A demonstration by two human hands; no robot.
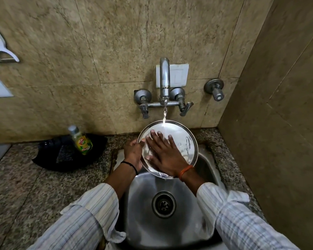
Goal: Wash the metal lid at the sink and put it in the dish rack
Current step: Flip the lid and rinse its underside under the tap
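The round shiny metal lid (181, 136) is held tilted over the steel sink (145, 221), under a stream of water from the tap (164, 78). My left hand (133, 153) grips the lid's left rim. My right hand (163, 153) lies flat on the lid's face with its fingers spread, touching the wet metal. Water hits the top of the lid and runs down it. No dish rack is in view.
A bottle of dish soap (80, 140) stands on a black tray (51, 159) on the granite counter to the left. Tap valves (185, 105) stick out of the tiled wall. A side wall (278, 123) closes the right.
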